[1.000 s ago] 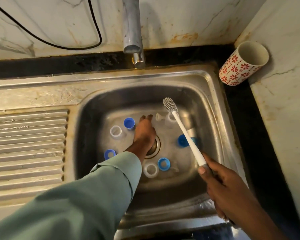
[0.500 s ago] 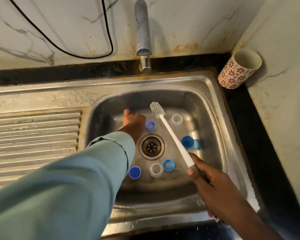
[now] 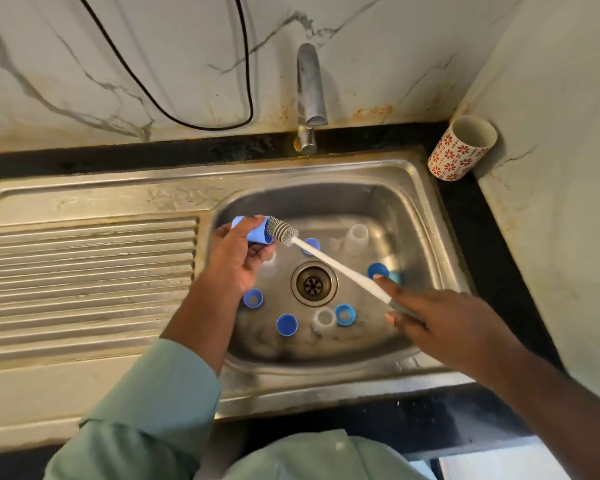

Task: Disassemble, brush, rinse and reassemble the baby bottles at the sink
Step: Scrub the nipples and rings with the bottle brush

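Above the sink's (image 3: 426, 216) left side, the left hand (image 3: 236, 261) has lifted a blue bottle part (image 3: 253, 232) off the basin floor, fingers curled round it. The right hand (image 3: 444, 323), gripping the brush (image 3: 329, 261) handle, has brought the bristles to its mouth, so brushing looks underway; other parts lie around the drain (image 3: 313, 284).

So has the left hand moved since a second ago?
Yes. The left hand has lifted off the basin floor beside the drain, now holding a blue cap toward the sink's left wall.
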`<state>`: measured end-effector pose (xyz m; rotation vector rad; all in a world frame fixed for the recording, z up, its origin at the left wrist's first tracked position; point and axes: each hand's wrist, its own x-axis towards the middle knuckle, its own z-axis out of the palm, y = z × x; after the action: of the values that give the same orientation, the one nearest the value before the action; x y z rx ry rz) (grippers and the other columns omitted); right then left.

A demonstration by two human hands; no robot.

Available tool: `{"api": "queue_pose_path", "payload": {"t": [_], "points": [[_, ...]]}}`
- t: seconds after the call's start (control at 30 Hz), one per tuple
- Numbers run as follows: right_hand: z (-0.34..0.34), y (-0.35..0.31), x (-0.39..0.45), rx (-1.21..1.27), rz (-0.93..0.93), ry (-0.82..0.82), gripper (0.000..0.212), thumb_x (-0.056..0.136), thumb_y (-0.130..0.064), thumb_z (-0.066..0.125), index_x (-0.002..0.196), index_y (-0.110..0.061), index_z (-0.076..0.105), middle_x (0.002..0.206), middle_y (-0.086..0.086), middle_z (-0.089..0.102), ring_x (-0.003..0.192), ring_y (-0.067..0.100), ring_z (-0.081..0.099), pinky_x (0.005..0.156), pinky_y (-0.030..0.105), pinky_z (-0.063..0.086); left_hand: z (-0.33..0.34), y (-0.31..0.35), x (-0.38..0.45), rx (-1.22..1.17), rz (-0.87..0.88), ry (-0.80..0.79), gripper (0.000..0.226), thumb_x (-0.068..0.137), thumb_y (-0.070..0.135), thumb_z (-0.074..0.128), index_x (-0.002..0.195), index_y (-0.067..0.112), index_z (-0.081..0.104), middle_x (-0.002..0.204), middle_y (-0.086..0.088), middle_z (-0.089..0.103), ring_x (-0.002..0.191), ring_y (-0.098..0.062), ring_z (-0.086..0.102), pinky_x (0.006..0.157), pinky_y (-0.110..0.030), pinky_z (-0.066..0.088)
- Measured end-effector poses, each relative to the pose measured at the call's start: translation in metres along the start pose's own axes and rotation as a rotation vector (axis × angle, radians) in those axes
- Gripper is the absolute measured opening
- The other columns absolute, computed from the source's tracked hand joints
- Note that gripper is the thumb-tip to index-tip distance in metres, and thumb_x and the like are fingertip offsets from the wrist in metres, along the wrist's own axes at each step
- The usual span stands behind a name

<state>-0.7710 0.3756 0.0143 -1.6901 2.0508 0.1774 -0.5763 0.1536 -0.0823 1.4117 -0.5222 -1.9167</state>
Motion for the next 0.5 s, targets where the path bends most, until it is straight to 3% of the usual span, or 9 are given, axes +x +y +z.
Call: {"api": "queue_pose_path", "payload": {"t": [0.1,0.2,0.3,0.37,0.43,0.5], "points": [[-0.008,-0.009,0.012,-0.209,0.004,0.165,0.053,0.101,-0.051,0.024,0.150,-0.046,0.007,0.112,-0.013,0.046,0.080,0.007,0.058,0.072,0.028,0.055,-0.011,0.007,-0.018,0.050,0.014,-0.051,0.050,0.087,0.013,0.072,0.130,-0.002,0.051,0.100,-0.022,0.070,0.074,-0.024,0.072,0.069,-0.036,0.062],[-0.011,-0.029,0.011,-0.181,0.041,0.254,0.050,0.102,-0.047,0.024,0.150,-0.043,0.012,0.098,-0.012,0.044,0.077,0.008,0.055,0.071,0.030,0.055,-0.023,0.016,-0.027,-0.022,0.069,-0.041,0.050,0.088,0.013,0.072,0.132,0.001,0.050,0.114,-0.023,0.069,0.092,-0.028,0.072,0.075,-0.038,0.061],[-0.007,-0.046,0.010,-0.032,-0.043,0.100,0.046,0.102,-0.046,0.030,0.148,-0.043,0.024,0.102,-0.010,0.057,0.082,0.012,0.058,0.074,0.031,0.052,-0.032,0.017,-0.040,-0.016,0.096,-0.054,0.029,0.089,0.012,0.071,0.115,0.010,0.059,0.108,-0.017,0.069,0.089,-0.025,0.071,0.078,-0.039,0.060],[-0.006,-0.044,0.017,0.094,0.004,0.127,0.041,0.101,-0.045,0.036,0.142,-0.044,0.038,0.088,-0.009,0.061,0.071,0.010,0.058,0.061,0.025,0.047,-0.034,0.017,-0.044,-0.024,0.109,-0.093,0.025,0.089,0.011,0.070,0.112,0.011,0.060,0.105,-0.016,0.069,0.088,-0.025,0.072,0.075,-0.037,0.060],[0.003,-0.051,0.016,0.353,0.075,0.137,0.035,0.100,-0.042,0.043,0.134,-0.041,0.052,0.070,-0.009,0.059,0.055,0.006,0.052,0.050,0.020,0.039,-0.039,0.024,-0.050,-0.058,0.135,-0.153,0.023,0.090,0.007,0.068,0.111,0.011,0.060,0.103,-0.016,0.069,0.089,-0.026,0.072,0.072,-0.036,0.061],[0.004,-0.060,0.009,0.725,0.113,-0.012,0.027,0.100,-0.034,0.048,0.124,-0.037,0.060,0.061,-0.008,0.054,0.045,0.006,0.043,0.043,0.022,0.035,-0.043,0.032,-0.054,-0.094,0.145,-0.184,0.020,0.091,0.004,0.065,0.108,0.013,0.062,0.099,-0.014,0.069,0.089,-0.026,0.071,0.071,-0.037,0.062]]}}
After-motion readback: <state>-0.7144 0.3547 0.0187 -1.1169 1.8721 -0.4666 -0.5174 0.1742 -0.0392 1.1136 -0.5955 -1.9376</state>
